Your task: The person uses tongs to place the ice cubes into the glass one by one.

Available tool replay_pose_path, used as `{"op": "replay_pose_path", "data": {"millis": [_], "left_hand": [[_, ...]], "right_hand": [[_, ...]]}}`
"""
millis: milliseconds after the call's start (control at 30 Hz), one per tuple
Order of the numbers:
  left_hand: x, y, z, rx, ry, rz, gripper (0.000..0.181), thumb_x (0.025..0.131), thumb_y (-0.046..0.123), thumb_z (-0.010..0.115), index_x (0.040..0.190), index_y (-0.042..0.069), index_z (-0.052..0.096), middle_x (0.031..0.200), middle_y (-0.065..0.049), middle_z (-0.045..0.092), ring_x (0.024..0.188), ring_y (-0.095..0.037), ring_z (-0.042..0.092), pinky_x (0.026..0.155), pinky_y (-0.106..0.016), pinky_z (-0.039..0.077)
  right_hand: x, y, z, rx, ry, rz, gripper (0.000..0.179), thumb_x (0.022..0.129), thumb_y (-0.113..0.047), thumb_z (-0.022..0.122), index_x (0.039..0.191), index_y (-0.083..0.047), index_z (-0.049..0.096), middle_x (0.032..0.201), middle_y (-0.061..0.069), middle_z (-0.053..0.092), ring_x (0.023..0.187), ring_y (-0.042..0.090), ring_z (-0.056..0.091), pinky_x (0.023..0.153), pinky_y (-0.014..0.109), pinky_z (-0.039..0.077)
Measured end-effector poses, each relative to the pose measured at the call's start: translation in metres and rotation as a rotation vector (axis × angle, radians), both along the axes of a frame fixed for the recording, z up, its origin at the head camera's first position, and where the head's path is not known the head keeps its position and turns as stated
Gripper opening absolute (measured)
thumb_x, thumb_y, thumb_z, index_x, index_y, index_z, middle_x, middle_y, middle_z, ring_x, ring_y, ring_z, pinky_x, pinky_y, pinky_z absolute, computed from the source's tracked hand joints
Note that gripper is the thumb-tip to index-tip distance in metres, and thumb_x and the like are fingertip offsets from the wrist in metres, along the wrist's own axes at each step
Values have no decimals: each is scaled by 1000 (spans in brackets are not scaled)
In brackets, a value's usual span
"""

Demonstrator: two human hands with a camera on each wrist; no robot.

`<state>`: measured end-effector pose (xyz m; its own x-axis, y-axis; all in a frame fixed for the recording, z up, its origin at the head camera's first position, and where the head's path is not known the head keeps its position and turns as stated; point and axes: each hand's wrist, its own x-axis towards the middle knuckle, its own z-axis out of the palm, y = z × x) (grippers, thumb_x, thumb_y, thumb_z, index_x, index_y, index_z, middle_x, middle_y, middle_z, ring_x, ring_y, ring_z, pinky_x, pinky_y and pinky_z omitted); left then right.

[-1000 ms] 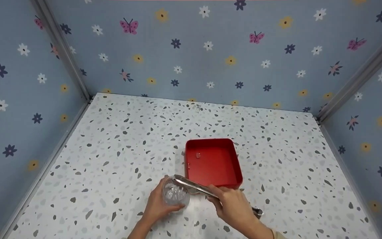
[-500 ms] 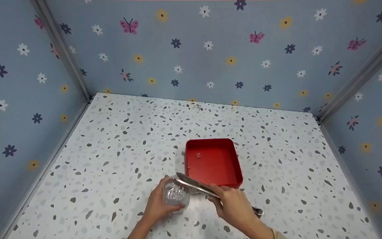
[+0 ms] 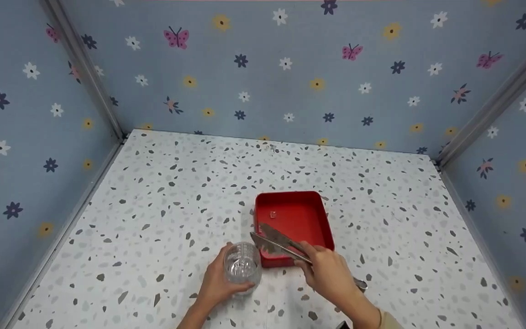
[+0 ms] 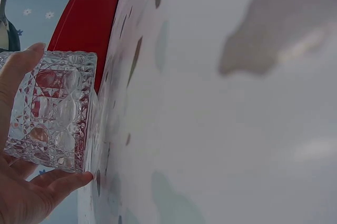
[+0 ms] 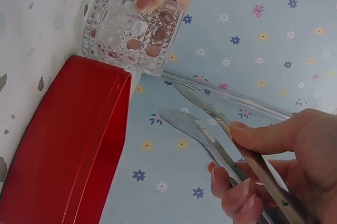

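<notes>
My left hand [image 3: 217, 283] grips a clear cut-glass tumbler [image 3: 243, 269], its fingers and thumb around the sides. The glass stands upright on the table at the red box's near-left corner. Metal tongs [image 3: 286, 246] are in my right hand [image 3: 329, 274], their tips spread over the near-left part of the red square box [image 3: 304, 219]. In the right wrist view, nothing shows between the tong tips [image 5: 176, 103]. A small clear piece [image 3: 273, 214] lies inside the box, with another small one near its left wall, partly hidden by the tongs.
The speckled white table [image 3: 176, 205] is enclosed by blue flowered panels [image 3: 263, 68] at the back and both sides. Grey metal strips [image 3: 89, 73] run along the panel corners.
The tongs have moved from above the glass to the right, over the red box, and their tips have spread. My left hand and the glass have stayed in place.
</notes>
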<state>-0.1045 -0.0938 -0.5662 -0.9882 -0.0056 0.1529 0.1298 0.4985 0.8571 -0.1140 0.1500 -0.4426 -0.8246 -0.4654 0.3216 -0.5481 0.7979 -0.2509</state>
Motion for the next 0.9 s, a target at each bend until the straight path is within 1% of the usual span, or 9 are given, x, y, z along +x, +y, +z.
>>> {"op": "replay_pose_path", "data": {"millis": [133, 233, 500, 667, 900], "left_hand": [[0, 0, 0, 8, 5, -1, 105, 45, 44, 83, 129, 2, 37, 126, -19, 46, 113, -35, 44, 95, -47, 37], [-1, 0, 0, 7, 0, 0, 104, 46, 45, 83, 129, 3, 37, 126, -19, 45, 114, -34, 44, 96, -47, 36], [0, 0, 1, -5, -31, 2, 105, 45, 46, 83, 129, 3, 37, 128, -18, 44, 115, -34, 42, 96, -47, 35], [0, 0, 1, -8, -29, 6, 105, 44, 46, 83, 129, 4, 37, 127, -18, 45, 114, -35, 44, 95, -48, 36], [0, 0, 1, -5, -23, 3, 105, 44, 46, 83, 129, 3, 37, 127, -18, 45, 114, -35, 43, 96, -48, 36]], "right_hand": [[-6, 2, -2, 13, -6, -38, 29, 74, -19, 70, 98, -7, 60, 65, 3, 55, 54, 18, 54, 42, 32, 44], [-11, 3, -3, 22, 6, -58, 29, 73, -19, 71, 97, -7, 59, 64, 4, 54, 53, 19, 53, 42, 32, 43], [-24, 6, -7, 41, 32, -97, 28, 73, -18, 71, 94, -5, 57, 63, 6, 53, 48, 22, 53, 39, 32, 44], [-32, 7, -12, 39, 36, -126, 30, 73, -17, 72, 95, -2, 56, 64, 8, 54, 50, 26, 54, 40, 35, 45], [-46, 7, -21, 68, 30, -191, 29, 74, -20, 71, 93, -3, 56, 64, 10, 53, 51, 30, 55, 42, 40, 47]]}}
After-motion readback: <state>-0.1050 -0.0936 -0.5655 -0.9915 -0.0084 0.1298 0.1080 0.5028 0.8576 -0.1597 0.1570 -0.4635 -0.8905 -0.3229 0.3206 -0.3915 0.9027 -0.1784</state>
